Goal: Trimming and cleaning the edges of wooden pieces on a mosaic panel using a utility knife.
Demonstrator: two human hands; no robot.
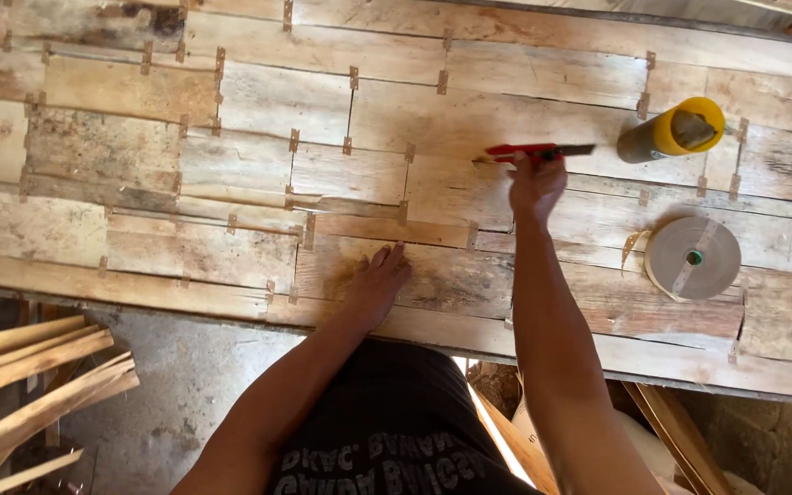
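Pressing our left hand (pixel 376 280) flat, fingers spread, on veneer sheets (pixel 359 174), our right hand (pixel 535 183) gripping a red-handled tool (pixel 535 151), perhaps a knife, tape roll (pixel 692 258) nearby

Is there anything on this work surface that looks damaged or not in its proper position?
Nothing clearly stands out. The veneer sheets look stained and uneven, joined by small tape pieces. The yellow-capped cylinder lies on its side beside the tape roll, whose loose end curls out.

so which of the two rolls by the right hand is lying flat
The brown tape roll, nearer the table's front edge, lies flat with its hole facing up. The yellow-capped roll lies on its side, beyond the right hand.
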